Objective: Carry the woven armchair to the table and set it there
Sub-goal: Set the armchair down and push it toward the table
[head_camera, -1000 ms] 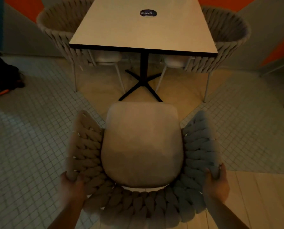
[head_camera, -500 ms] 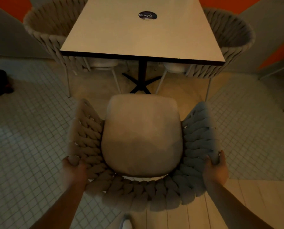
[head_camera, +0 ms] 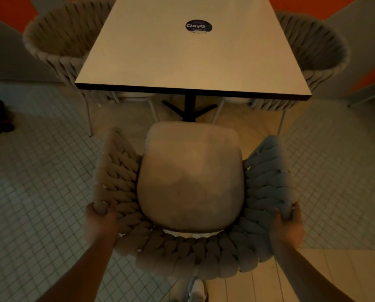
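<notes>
Square table (head_camera: 193, 59) on tiled floor (head_camera: 36, 192)
Pale top with dark edge – bare but for a round dark "ClayG" sticker (head_camera: 198, 26); two woven chairs (head_camera: 60, 38) stand on the floor at its far corners.

Woven armchair (head_camera: 191, 177) just before the table (head_camera: 191, 53), two chairs (head_camera: 66, 40) behind, sticker (head_camera: 198, 26) on top.

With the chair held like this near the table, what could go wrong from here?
1. The woven armchair hides the floor ahead; its front legs might catch the table's black cross base.
2. Pushed too far, the chair's arms may hit the table edge.
3. The left hand and right hand have their grip on the soft woven rim only, so it may slip or the chair may tilt.
</notes>
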